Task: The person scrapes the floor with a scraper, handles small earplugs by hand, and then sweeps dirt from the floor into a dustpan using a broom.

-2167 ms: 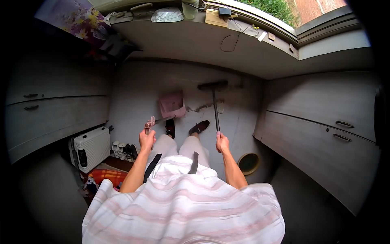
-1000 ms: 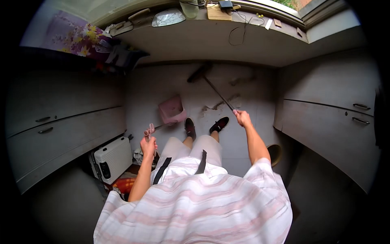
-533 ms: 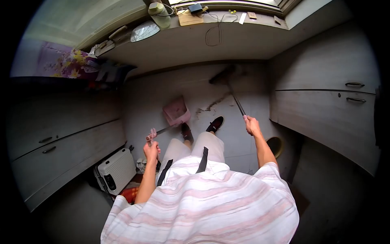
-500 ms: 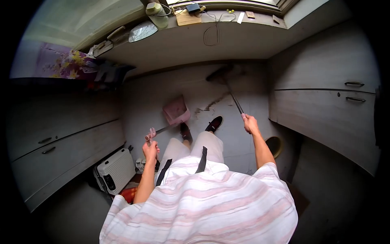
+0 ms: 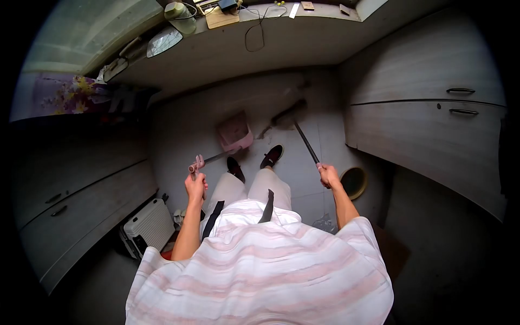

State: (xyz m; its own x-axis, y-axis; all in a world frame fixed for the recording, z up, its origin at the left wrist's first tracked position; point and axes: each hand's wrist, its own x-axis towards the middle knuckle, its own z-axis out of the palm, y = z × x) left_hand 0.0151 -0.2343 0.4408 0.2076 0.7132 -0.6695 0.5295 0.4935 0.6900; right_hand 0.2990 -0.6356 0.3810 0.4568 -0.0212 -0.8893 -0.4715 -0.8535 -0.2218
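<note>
My left hand [image 5: 196, 187] is closed round the handle of a pink dustpan [image 5: 235, 134], whose pan rests on the floor ahead of my feet. In my right hand [image 5: 329, 176] is the dark stick of a broom [image 5: 306, 142]. The broom's wide dark head lies on the floor to the right of the dustpan, apart from it. A streak of brown debris [image 5: 264, 131] lies between the dustpan and the broom head, partly hidden by the head.
Cabinets [image 5: 422, 135] stand on the right and others on the left [image 5: 92, 200]. A white suitcase [image 5: 150, 226] is at the lower left, a round basin [image 5: 353, 183] to my right. A ledge [image 5: 298, 24] with a bottle and cables runs ahead.
The broom head has come from near the wall back toward my feet, onto the debris. My view has turned somewhat. Both hands have kept their holds.
</note>
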